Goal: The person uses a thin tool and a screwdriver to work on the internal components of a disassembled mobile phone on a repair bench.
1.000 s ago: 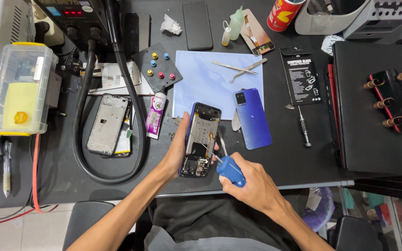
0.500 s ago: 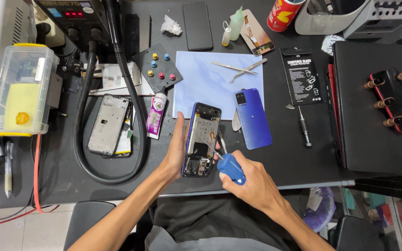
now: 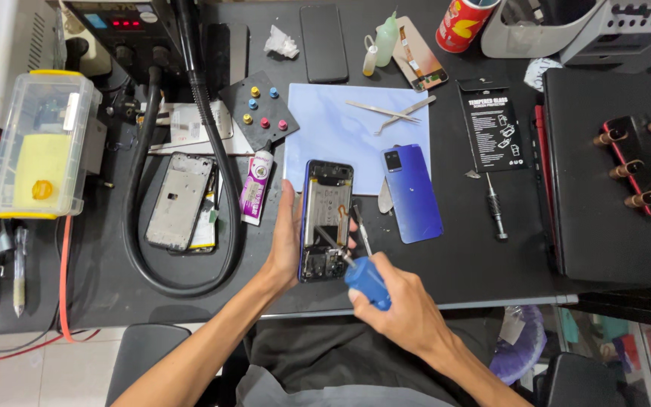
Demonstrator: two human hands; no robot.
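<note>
Left hand cupped round the left edge of an opened phone, back off, innards showing. Right hand just below and right of it, closed on a blue-handled screwdriver, tip set on the phone's lower half. Right of the phone, just beside: blue back cover. Beyond the fingers: pale blue mat with tweezers. Left of the left hand: glue tube, bare phone frame.

phone repair bench: opened phone, tweezers
</note>
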